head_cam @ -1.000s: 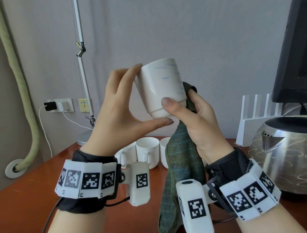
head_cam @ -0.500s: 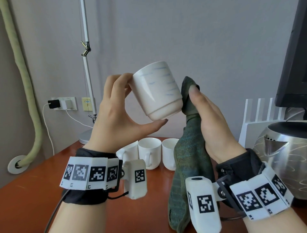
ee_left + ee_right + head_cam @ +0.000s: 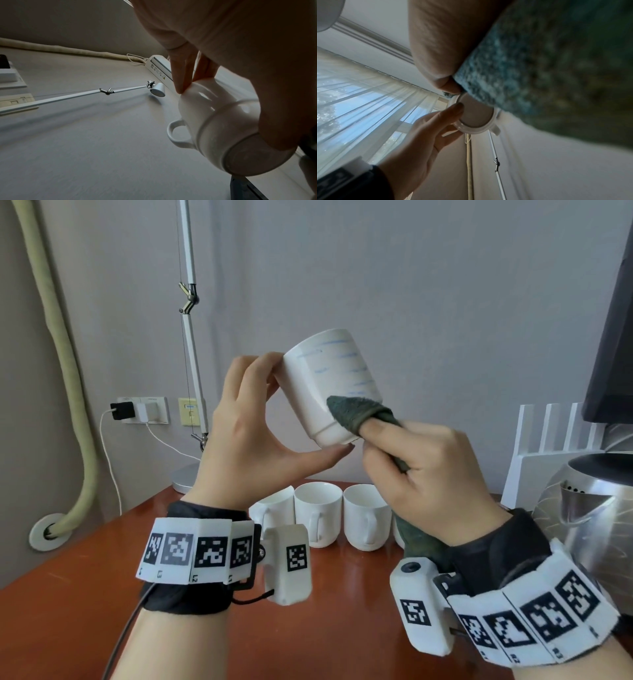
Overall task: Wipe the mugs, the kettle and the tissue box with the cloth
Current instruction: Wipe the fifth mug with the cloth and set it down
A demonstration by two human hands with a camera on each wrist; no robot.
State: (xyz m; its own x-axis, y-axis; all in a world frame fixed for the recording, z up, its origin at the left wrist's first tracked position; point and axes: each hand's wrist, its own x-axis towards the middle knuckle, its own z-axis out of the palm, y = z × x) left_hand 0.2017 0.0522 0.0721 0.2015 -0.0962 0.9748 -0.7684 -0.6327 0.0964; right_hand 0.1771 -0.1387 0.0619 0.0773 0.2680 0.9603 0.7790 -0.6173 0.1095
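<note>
The fingers (image 3: 346, 414) of the right hand (image 3: 431, 474) are wrapped in the green cloth (image 3: 359, 409) and press it on the lower wall of the mug (image 3: 329, 385). The left hand (image 3: 246, 440) clamps this mug between fingertips at the rim and thumb under the base (held in the air, above the table (image 3: 85, 594)). A good wipe probably needs slow turning and firm pressure. The mug's long axis leans, mouth up and to the left, base toward the near right.

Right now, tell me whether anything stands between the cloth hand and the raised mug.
Nothing visible does. The right hand already presses the green cloth against the lower side of the mug, which the left hand holds tilted above the table.
</note>
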